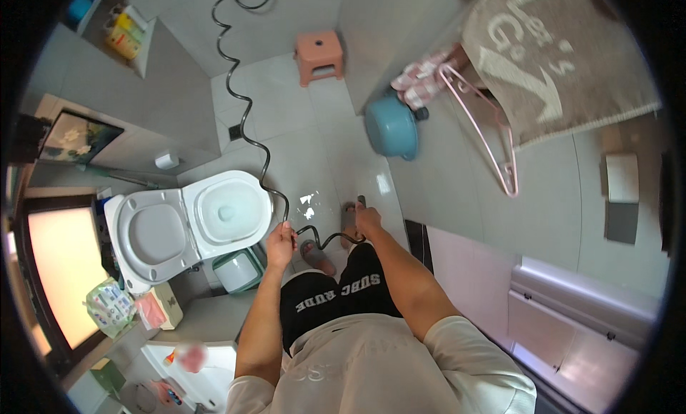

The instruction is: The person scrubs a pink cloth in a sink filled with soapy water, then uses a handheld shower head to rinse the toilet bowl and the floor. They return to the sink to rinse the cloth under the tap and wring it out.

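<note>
Left fingers point(286, 232) hold a coiled dark hose point(267, 156) — right fingers point(364, 214), a dark handle point(361, 199).

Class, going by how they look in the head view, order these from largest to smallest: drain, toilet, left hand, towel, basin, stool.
1. Towel
2. Toilet
3. Basin and stool: too alike to rank
4. Left hand
5. Drain

A home bathroom, by its white toilet point(191, 217) (lid point(153, 232) up), tiled floor point(289, 117), plastic stool point(319, 53), blue basin point(389, 128) and, near the dim rim, perhaps a towel point(564, 74).
</note>
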A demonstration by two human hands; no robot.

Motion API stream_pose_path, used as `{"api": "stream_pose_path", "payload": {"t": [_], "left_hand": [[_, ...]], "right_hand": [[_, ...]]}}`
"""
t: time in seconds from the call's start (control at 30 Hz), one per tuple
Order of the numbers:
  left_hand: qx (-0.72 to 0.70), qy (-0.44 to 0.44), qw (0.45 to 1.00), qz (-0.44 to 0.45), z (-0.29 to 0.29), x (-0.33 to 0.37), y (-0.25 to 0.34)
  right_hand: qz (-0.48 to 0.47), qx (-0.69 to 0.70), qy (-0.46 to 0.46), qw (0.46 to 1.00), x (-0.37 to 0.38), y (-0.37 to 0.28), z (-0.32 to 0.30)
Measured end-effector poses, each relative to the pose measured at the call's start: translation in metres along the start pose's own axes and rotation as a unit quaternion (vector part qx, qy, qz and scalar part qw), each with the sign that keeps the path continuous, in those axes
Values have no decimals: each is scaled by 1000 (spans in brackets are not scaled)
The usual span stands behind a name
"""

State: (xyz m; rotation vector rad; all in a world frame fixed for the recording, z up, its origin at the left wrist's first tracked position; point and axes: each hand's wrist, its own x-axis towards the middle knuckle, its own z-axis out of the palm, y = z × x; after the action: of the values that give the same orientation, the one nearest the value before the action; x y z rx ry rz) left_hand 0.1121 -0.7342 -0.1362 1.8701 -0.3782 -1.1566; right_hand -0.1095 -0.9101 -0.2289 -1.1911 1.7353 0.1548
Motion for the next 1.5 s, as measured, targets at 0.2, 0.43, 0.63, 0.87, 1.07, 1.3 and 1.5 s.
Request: {"api": "stream_pose_path", "payload": {"t": [0.2, 0.43, 0.63, 0.87, 1.07, 1.3, 1.5], "left_hand": [[45, -22, 998, 26, 49, -48, -19], [2, -14, 999, 34, 79, -86, -26], [19, 54, 996, 66, 34, -127, -26], [107, 180, 974, 91, -37, -163, -16], [135, 248, 957, 66, -89, -186, -31], [120, 280, 949, 82, -132, -167, -39], [130, 278, 950, 54, -155, -148, -34]], "right_hand": [[146, 141, 41, 978, -50, 78, -34], [127, 115, -114, 979, -62, 135, -49], [83, 32, -249, 964, -97, 101, -28], [16, -38, -352, 935, -135, 64, 60], [-23, -56, -335, 940, -162, 32, 106], [-83, -132, -356, 921, -180, -33, 127], [-34, -63, -343, 937, -158, -69, 160]]}}
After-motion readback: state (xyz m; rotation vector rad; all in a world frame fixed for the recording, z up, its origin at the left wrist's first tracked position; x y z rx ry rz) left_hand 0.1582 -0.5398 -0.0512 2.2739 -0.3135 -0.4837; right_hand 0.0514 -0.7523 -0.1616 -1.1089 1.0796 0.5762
